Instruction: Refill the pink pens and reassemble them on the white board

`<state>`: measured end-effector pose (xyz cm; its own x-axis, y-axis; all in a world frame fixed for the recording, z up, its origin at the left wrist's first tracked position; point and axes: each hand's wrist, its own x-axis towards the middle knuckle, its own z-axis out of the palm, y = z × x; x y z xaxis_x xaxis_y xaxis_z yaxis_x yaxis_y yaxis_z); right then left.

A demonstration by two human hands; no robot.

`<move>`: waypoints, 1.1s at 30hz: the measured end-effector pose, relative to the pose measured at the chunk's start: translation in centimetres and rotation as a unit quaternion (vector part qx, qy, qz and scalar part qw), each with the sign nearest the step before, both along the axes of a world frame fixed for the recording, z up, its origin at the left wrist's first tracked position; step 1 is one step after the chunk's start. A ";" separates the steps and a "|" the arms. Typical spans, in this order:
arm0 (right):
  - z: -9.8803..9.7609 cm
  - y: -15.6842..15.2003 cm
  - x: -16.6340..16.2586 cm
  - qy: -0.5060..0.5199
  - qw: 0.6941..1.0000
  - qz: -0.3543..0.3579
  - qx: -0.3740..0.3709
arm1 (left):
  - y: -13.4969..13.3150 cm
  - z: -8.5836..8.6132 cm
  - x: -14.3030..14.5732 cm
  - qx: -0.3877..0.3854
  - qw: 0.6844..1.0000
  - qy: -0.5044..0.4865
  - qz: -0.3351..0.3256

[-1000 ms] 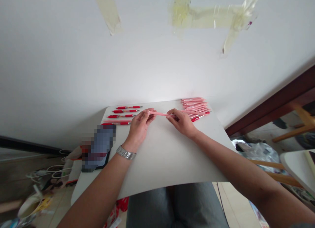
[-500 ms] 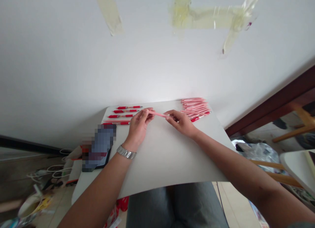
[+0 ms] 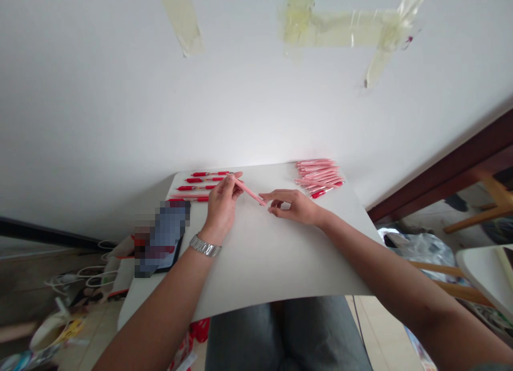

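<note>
My left hand [image 3: 224,200], a metal watch on its wrist, pinches a slim pink pen-shaped stick [image 3: 249,191] near its upper end. The stick slants down to the right above the table. My right hand [image 3: 290,205] is by its lower end with thumb and fingers apart; whether a fingertip touches it I cannot tell. Several red pens [image 3: 196,188] with clear middles lie in rows left of my left hand, partly hidden by it. Beyond my right hand is a pile of similar pink sticks [image 3: 318,172], with a red pen [image 3: 323,191] at its near side.
The white table [image 3: 272,264] stands against a wall [image 3: 240,109] with strips of tape. A phone-like, pixelated object [image 3: 162,242] lies at the table's left edge. Cables [image 3: 92,275] are on the left; a plastic bag [image 3: 425,250] and a chair [image 3: 444,285] are on the right.
My right fingers have spread and come off the stick's right end, which has tipped downward. My left hand still grips the stick and has shifted slightly left.
</note>
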<state>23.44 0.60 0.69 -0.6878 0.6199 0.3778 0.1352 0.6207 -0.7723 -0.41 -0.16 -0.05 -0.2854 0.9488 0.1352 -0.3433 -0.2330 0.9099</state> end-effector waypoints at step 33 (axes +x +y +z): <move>-0.8 0.4 0.0 -0.016 0.999 -0.025 0.038 | 0.1 -0.4 -0.1 -0.027 1.000 0.003 -0.006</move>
<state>23.49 1.02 -0.07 -0.6692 0.6248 0.4022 0.1922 0.6684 -0.7185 -0.47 -0.10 -0.47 -0.2730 0.9583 0.0847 -0.3401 -0.1784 0.9233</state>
